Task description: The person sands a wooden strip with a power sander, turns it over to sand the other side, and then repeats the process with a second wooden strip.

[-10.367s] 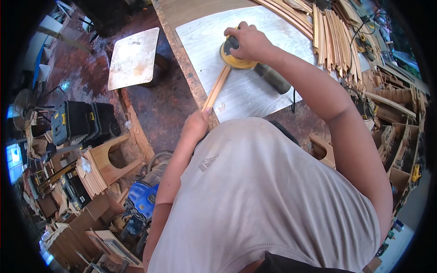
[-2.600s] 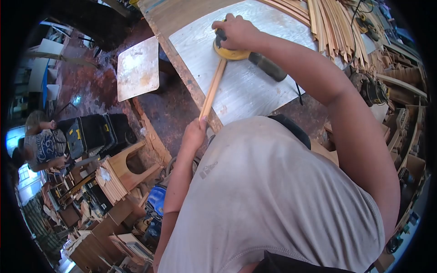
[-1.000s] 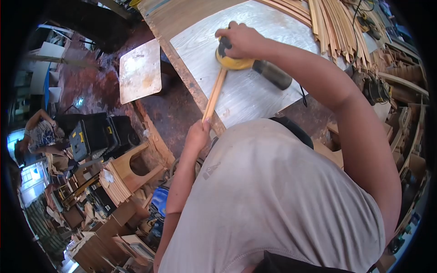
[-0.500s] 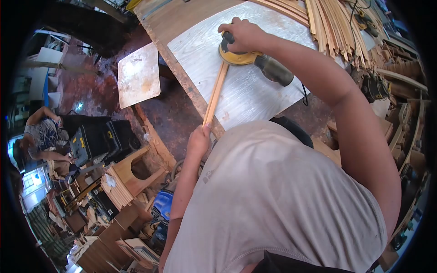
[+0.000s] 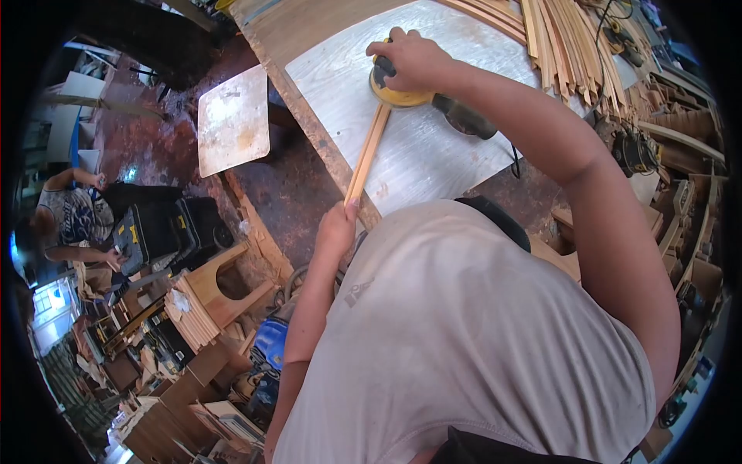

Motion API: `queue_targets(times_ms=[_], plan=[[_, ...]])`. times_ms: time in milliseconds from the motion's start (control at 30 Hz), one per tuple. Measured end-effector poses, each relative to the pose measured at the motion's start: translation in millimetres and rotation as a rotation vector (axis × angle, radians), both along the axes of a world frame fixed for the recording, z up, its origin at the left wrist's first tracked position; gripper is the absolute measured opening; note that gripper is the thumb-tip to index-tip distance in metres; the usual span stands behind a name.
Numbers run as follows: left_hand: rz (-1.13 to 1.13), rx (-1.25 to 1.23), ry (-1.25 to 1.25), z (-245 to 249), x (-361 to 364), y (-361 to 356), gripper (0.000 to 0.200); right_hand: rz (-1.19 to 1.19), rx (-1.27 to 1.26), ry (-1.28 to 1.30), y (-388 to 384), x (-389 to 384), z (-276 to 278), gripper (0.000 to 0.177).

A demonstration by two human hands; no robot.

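My right hand [image 5: 417,58] is wrapped over the top of a yellow and black power sander [image 5: 402,98], with its dark dust canister [image 5: 464,117] pointing toward me. The sander's pad rests at the far end of thin wooden strips [image 5: 368,155], which lie side by side on a pale, grained board [image 5: 433,158]. Gripping the near end of these strips at the board's edge is my left hand [image 5: 337,228], its thumb on top. The strips' far ends are hidden under the sander.
A pile of wooden strips [image 5: 568,54] lies at the far right, with a black cord nearby. Left of the bench stands a square-topped stool [image 5: 233,124]. Another person [image 5: 77,213] is at the far left beside black tool cases [image 5: 147,236]. Wood pieces and shelving [image 5: 688,201] fill the right side.
The sander has shifted very slightly, with my right hand still on it. My left hand keeps its hold on the strips. The whole view has tilted a little.
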State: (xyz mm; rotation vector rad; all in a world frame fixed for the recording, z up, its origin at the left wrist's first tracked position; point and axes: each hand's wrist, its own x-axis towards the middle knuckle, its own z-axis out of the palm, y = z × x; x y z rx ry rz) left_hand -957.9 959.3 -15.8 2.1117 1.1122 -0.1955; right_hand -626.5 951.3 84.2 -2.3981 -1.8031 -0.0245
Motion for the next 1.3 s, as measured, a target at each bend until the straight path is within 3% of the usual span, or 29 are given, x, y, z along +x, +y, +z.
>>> queue_targets(times_ms=[867,1000,1200,1300], plan=[[-0.008,-0.004,0.011,-2.9,2.5,5.8,0.053,-0.005,-0.041,0.048,-2.4,2.7,2.4,0.055],[-0.011,-0.015,-0.029,-3.7,1.0,5.5,0.053,-0.06,-0.032,-0.04,1.4,6.9,5.4,0.057],[-0.004,-0.022,0.013,-4.3,4.1,6.6,0.053,0.032,-0.061,0.064,-2.5,1.6,3.1,0.054],[-0.009,-0.034,-0.011,-5.3,2.5,5.8,0.054,-0.024,-0.036,-0.043,1.9,7.6,6.9,0.058]])
